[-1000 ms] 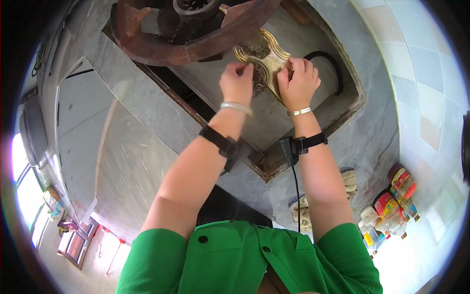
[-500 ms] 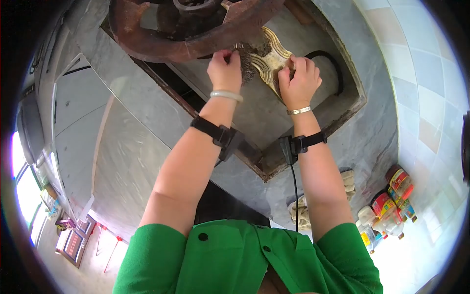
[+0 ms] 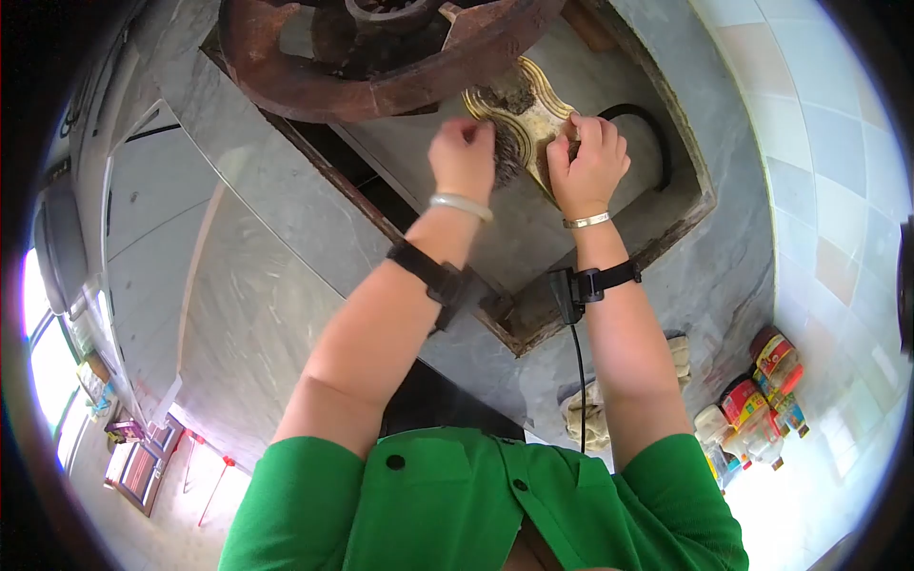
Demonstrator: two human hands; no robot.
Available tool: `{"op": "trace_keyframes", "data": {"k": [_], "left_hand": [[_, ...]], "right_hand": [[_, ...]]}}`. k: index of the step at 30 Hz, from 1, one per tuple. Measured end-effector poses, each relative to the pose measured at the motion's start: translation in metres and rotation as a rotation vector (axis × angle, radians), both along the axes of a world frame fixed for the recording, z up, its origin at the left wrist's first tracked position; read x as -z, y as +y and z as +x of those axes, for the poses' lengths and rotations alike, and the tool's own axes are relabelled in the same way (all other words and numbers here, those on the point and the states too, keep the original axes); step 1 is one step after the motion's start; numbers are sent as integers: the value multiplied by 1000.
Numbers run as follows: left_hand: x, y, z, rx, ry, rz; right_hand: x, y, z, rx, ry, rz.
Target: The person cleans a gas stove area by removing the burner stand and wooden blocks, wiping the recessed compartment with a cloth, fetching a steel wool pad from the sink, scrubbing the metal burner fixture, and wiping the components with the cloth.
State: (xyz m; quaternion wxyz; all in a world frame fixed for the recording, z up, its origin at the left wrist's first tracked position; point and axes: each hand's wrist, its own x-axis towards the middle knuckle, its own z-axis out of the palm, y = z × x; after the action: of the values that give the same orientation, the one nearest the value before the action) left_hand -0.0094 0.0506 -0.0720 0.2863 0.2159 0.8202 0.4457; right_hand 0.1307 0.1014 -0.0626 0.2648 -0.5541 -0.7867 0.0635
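My left hand point(image 3: 464, 160) is closed and slightly blurred, gripping a tangled steel wool scrubber point(image 3: 509, 157) that sticks out past its fingers. The scrubber rests against a gold-coloured metal piece point(image 3: 543, 116) with curved, ridged edges and dark grime on its far part. On the right side of that piece, my right hand point(image 3: 587, 164) curls its fingers and thumb round the edge. What lies under the right fingers is partly hidden.
A rusty brown iron ring frame point(image 3: 381, 95) looms at the top. Round the hands runs a sunken rough-edged opening point(image 3: 705, 195) in the grey stone counter point(image 3: 738, 247). A black hose point(image 3: 662, 143) curves inside. Jars and bottles point(image 3: 747, 404) and a cloth point(image 3: 595, 414) lie at lower right.
My left hand has moved right and slightly down with the steel wool scrubber, across the gold-coloured piece. More of the piece's far end shows. My right hand stays nearly in place.
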Motion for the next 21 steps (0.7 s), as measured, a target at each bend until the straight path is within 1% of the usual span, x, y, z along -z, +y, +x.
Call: {"op": "trace_keyframes", "data": {"k": [1,2,3,5,6,7,9,11,12,15,16,19,20,21], "left_hand": [[4,4,-10,-17,6,11],[14,9,-22,-48,-60,2],[9,8,-19,-31,-44,5],[-4,5,-10,1,-5,17],[-1,-3,0,101,108,-17],[-1,-9,12,70,-40,-50],[8,-7,4,26,-4,8],[-1,6,-24,-32,-108,7],[0,9,-31,-135,-250,50],[38,-16,0,11,-97,-68],[18,-19,14,39,-136,-16],[13,-7,0,-44,-107,-6],[11,1,-16,-55,-51,10],[-15,12,-34,-45,-163,-58]], "right_hand": [[0,0,1,3,-3,-4],[0,-1,0,8,-4,-9],[0,-1,0,11,-4,-14],[2,0,-1,6,14,2],[3,0,-1,4,23,11],[3,1,-1,-2,23,19],[5,1,0,-15,17,31],[4,1,0,-8,17,19],[4,-1,-1,-3,21,12],[4,-1,0,3,21,7],[5,-1,-1,-4,26,14],[6,1,1,-17,33,22],[5,1,1,-9,41,17],[4,0,-1,3,53,12]]}}
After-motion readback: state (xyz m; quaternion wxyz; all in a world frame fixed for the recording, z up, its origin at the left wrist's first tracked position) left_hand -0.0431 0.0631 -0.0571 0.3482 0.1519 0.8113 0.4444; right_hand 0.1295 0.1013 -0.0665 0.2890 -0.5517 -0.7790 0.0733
